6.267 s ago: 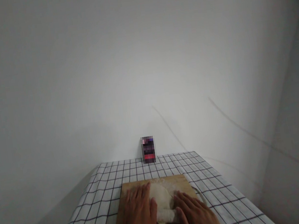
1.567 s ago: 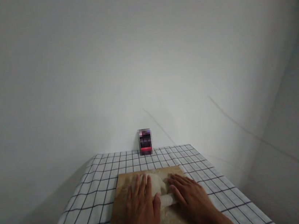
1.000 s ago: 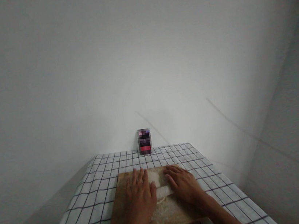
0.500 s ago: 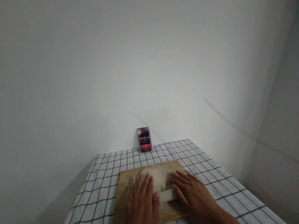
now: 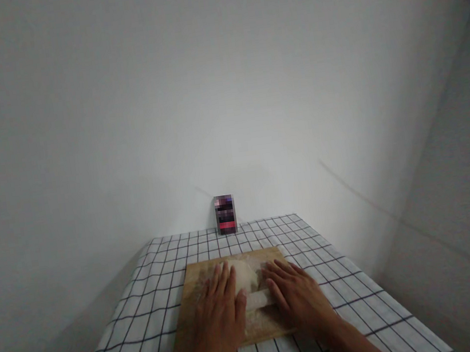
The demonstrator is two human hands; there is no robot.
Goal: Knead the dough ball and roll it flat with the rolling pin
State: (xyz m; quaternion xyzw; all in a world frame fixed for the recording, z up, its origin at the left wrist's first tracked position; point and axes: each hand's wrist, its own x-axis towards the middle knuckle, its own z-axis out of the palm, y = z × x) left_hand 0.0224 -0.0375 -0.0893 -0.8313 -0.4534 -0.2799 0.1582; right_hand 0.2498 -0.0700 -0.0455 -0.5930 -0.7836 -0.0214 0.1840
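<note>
Dough [image 5: 243, 276] on the board [image 5: 266, 329], just beyond my rolling pin [image 5: 259, 300].
I'd judge the dough soft, stretchy and fairly light, apt to dent or stick; best taken by its rim with flat fingers, and the firm pin by its two ends. The dough looks pale cream, smooth and rounded, its left part hidden by my fingers; whether it runs under the pin I can't tell. My left hand [image 5: 219, 316] and right hand [image 5: 298, 294] lie flat over the pin's ends, fingers stretched forward, not curled round it. Whitish dust marks the wood around. Outward come the checked cloth [image 5: 129, 328] and a dark, blurred upright object [image 5: 225, 214] near the wall [image 5: 224, 96].
</note>
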